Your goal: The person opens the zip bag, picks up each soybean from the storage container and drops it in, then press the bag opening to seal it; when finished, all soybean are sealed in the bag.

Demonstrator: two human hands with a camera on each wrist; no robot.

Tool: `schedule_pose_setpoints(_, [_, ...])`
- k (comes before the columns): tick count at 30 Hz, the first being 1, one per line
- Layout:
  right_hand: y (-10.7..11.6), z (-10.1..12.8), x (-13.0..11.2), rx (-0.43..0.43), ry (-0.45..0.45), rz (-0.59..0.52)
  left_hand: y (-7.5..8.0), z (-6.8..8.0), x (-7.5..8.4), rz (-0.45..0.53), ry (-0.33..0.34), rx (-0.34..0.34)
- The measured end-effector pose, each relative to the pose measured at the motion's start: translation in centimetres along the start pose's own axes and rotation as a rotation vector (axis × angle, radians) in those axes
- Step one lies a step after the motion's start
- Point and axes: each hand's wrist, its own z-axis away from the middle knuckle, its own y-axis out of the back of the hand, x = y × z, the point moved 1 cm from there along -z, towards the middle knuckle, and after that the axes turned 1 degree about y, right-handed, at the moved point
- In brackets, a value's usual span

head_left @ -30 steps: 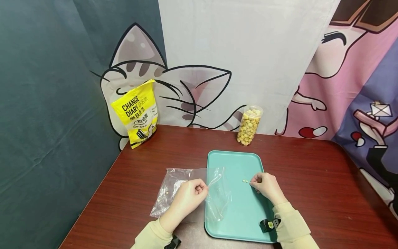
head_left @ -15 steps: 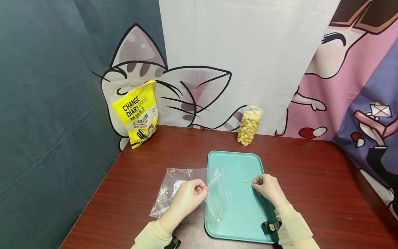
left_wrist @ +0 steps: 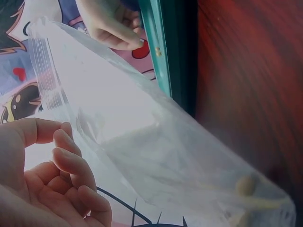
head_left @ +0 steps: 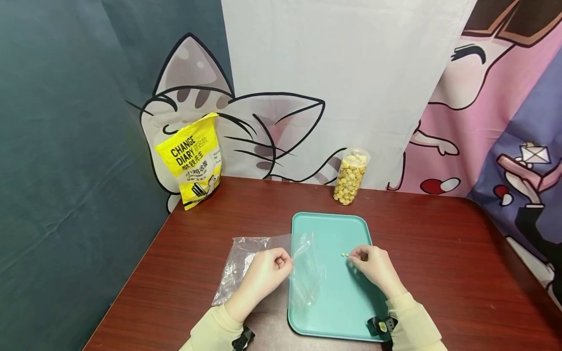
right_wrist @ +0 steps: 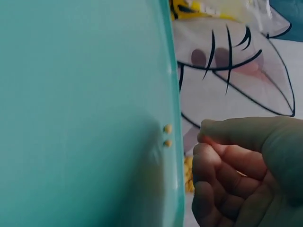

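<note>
Fills most of the frame: smooth teal plastic tray (right_wrist: 80, 104), raised rim running down the right of centre. Lying close to that rim, two small round yellowish pellets (right_wrist: 167, 135), one just above the other, nearly touching. At lower right, the right hand (right_wrist: 246, 175), fingers (right_wrist: 210, 163) curled inward, tips near the pellets but apart from them; whether anything sits between the fingertips cannot be told. Behind the rim, white cloth backdrop with black-outlined cartoon cat (right_wrist: 232, 71), and a strip of yellow printed bag (right_wrist: 189, 8) at the top edge.
</note>
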Motion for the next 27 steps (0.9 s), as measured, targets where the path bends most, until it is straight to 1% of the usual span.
schedule_pose_setpoints(6, [-0.4, 0.7, -2.2, 0.037, 0.124, -0.068, 0.2, -0.4, -0.2, -0.016, 0.027, -0.006])
schedule_pose_setpoints(13, [-1.1, 1.3, -4.8, 0.034, 0.291, -0.161, -0.1, -0.9, -0.4, -0.03, 0.0, 0.005])
schedule_pose_setpoints(18, [-1.6, 1.7, -6.3, 0.023, 0.379, -0.218, -0.2, -1.1, -0.4, -0.038, -0.009, -0.003])
schedule_pose_setpoints(23, [-2.2, 1.8, -7.0, -0.009, 0.425, -0.222, -0.2, -1.3, -0.3, -0.038, -0.025, -0.002])
schedule_pose_setpoints(27, [-2.5, 1.6, -6.8, -0.027, 0.411, -0.222, -0.3, -1.3, -0.2, -0.034, -0.023, -0.003])
